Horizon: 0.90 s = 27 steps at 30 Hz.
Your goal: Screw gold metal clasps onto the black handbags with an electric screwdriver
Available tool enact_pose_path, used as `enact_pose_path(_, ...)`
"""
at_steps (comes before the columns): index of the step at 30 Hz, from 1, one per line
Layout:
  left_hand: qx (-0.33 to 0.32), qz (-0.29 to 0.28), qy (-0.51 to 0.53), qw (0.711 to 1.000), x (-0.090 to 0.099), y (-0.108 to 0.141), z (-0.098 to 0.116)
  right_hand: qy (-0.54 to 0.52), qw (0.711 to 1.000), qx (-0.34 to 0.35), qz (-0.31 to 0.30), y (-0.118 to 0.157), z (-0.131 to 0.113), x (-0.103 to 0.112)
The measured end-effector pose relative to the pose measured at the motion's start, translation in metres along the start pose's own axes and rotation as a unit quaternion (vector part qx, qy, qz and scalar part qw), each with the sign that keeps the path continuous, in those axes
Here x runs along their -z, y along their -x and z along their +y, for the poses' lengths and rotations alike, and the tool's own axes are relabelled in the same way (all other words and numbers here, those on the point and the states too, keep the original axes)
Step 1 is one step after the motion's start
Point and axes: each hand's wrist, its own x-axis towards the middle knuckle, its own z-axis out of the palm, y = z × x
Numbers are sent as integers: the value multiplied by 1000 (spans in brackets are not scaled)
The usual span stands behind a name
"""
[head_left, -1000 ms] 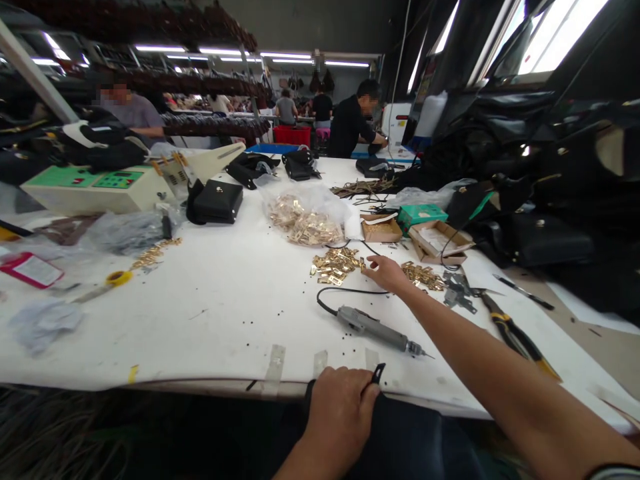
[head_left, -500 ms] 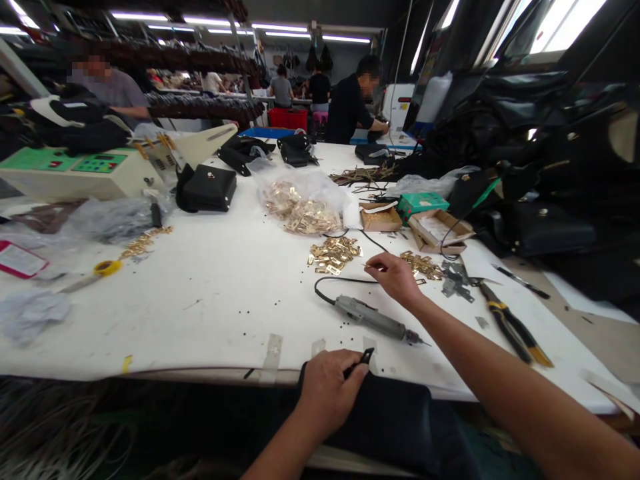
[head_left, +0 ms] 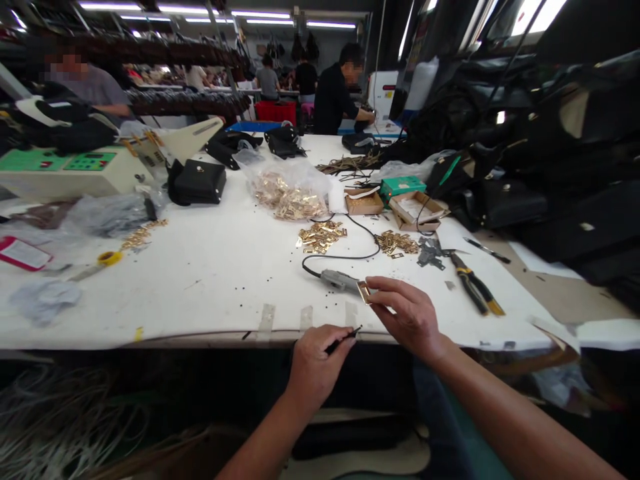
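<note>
Right hand (head_left: 411, 317) has a small gold frame (head_left: 363, 293) pinched between thumb and fingertips, grip closed down to about the part's thickness. Frame is up off the white tabletop (head_left: 200, 293), near the front edge, right of middle, held tilted with its slot showing. Left hand (head_left: 317, 358) is at the front edge, just left of the right hand, thumb and bent fingers closed on a thin black strap (head_left: 354, 332); tip pokes out past the fingers, rest is mostly hidden, so can't tell for sure what it belongs to. Frame and strap are near each other, not touching. Grey electric screwdriver (head_left: 335, 279) lies just beyond the hands, its front end hidden by the right hand and the frame, cable looping toward the back edge. Farther in: one pile of gold plates (head_left: 321, 237), a second gold pile (head_left: 397, 243) to its right, then grey metal plates (head_left: 431, 253) and yellow-black pliers (head_left: 477, 288) toward the right edge. Clear plastic bag (head_left: 290, 190) of gold parts sits behind the piles, open cardboard box (head_left: 364, 202) just right of it.
</note>
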Motion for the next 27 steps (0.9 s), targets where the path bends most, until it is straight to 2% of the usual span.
enact_pose_path(5,-59,16,-45,997,2,9,13,-35,999,-7,-7,9,-13,13)
enact_pose_path(8,-71,16,-53,996,5,14,19,-87,992,-83,-32,16,-21,13)
enact_pose_path(10,-60,19,-56,996,5,16,23,-145,973,-170,-60,21,-26,12)
enact_pose_path(12,-36,26,-51,998,4,17,26,-209,942,-246,-94,24,-29,11)
enact_pose_path(15,-3,30,-34,999,2,16,30,-267,904,-304,-138,25,-31,14)
enact_pose_path(19,19,32,-12,999,-1,13,32,-284,886,-319,-181,22,-31,20)
enact_pose_path(27,10,43,27,999,0,4,33,-242,900,-306,-195,16,-38,22)
